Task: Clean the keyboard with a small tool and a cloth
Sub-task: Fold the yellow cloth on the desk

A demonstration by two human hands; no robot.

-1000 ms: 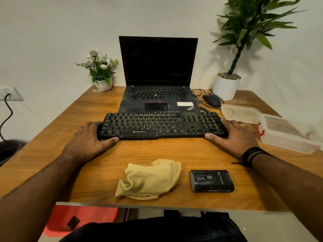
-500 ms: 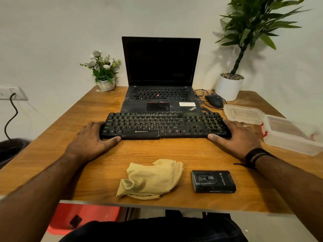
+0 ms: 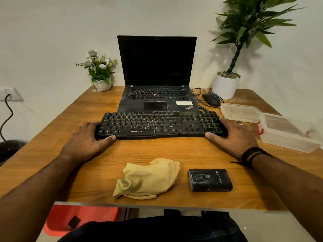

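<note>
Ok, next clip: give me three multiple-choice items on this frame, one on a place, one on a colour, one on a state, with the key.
1. Where does the cloth lie?
A. Between the keyboard and the table's near edge
B. On the laptop
C. Inside the plastic container

2. What colour is the cloth?
A. Blue
B. Pale yellow
C. Red

3. What state is the laptop in?
A. Lid closed
B. Open, screen lit
C. Open, screen dark

Key:
1 A, it lies on the table just left of the small black case.
2 B, its folds show pale yellow.
3 C, the lid stands up and the screen is black.
</note>
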